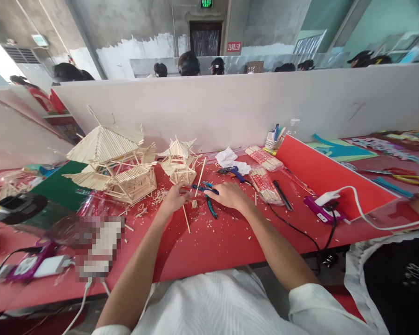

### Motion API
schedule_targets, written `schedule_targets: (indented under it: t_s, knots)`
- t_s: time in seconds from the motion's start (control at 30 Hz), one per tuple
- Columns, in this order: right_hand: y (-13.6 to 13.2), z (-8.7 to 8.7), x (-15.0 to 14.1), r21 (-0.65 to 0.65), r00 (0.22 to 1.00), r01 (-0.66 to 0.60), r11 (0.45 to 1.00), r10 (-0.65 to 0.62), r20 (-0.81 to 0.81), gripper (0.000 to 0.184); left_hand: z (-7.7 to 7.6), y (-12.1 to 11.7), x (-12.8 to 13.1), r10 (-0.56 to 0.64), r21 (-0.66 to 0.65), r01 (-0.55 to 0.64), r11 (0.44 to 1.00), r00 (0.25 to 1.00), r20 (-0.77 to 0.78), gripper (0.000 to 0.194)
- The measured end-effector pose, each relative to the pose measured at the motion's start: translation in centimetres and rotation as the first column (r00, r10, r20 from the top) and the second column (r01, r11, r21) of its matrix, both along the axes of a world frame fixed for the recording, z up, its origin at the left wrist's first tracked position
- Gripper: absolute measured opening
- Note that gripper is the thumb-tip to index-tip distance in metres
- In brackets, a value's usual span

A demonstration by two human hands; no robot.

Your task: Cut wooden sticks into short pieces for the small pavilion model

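My right hand is closed on a blue-handled cutting tool, perhaps pliers, held low over the table. My left hand is at the other end of this tool, its fingers drawn together by a thin wooden stick that slants up past the tool. The exact grip of the left fingertips is too small to make out. A teal curved handle shows just below the tool. Another stick lies beneath my left hand, near some short cut pieces. Just beyond stands a small stick-built pavilion.
A larger stick pavilion stands left. Right are a blue glue gun, packs of sticks, a black marker-like object and a purple power strip with cables. A bottle lies left; a white partition stands behind.
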State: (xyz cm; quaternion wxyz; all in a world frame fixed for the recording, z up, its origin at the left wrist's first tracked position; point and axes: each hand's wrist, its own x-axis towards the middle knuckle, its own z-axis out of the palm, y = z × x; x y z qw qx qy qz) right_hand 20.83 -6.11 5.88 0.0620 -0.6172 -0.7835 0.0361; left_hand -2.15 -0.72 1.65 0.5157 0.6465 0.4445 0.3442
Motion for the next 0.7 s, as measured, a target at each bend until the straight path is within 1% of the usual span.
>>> schedule_targets:
  t_s: [0.07, 0.13, 0.2, 0.27, 0.37, 0.53, 0.6, 0.7]
  knots:
    - [0.1, 0.0, 0.4, 0.008, 1.0, 0.013, 1.0, -0.012, -0.02, 0.065, -0.2, 0.3, -0.4, 0.005, 0.1, 0.004, 0.995, 0.996, -0.093, 0.022]
    - [0.3, -0.1, 0.8, 0.016, 0.999, 0.018, 1.0, -0.017, -0.043, 0.065, -0.2, 0.4, -0.6, 0.038, 0.205, 0.009, 0.979, 0.973, -0.228, 0.016]
    - [0.4, -0.1, 1.0, 0.031, 0.998, 0.017, 0.999, -0.015, -0.059, 0.065, 0.1, 0.2, -0.7, 0.089, 0.287, 0.022, 0.958, 0.926, -0.366, 0.013]
    - [0.5, -0.2, 1.1, 0.054, 0.998, 0.01, 0.998, -0.006, -0.068, 0.065, 0.4, -0.2, -0.6, 0.131, 0.326, 0.037, 0.945, 0.869, -0.477, 0.012]
    - [0.5, -0.3, 1.1, 0.088, 0.997, -0.001, 0.996, 0.008, -0.083, 0.064, 1.0, -0.8, -0.3, 0.143, 0.305, 0.057, 0.951, 0.792, -0.594, 0.013]
    - [0.6, -0.4, 1.1, 0.106, 0.993, -0.013, 0.994, 0.026, -0.115, 0.063, 1.3, -1.2, 0.1, 0.103, 0.25, 0.102, 0.963, 0.716, -0.69, 0.016]
    - [0.6, -0.5, 1.1, 0.111, 0.992, -0.021, 0.994, 0.035, -0.123, 0.062, 1.3, -1.2, 0.1, 0.108, 0.249, 0.105, 0.963, 0.694, -0.712, 0.017]
    - [0.7, -0.7, 1.1, 0.124, 0.99, -0.035, 0.992, 0.052, -0.133, 0.062, 1.1, -1.1, 0.1, 0.104, 0.244, 0.107, 0.964, 0.692, -0.715, 0.019]
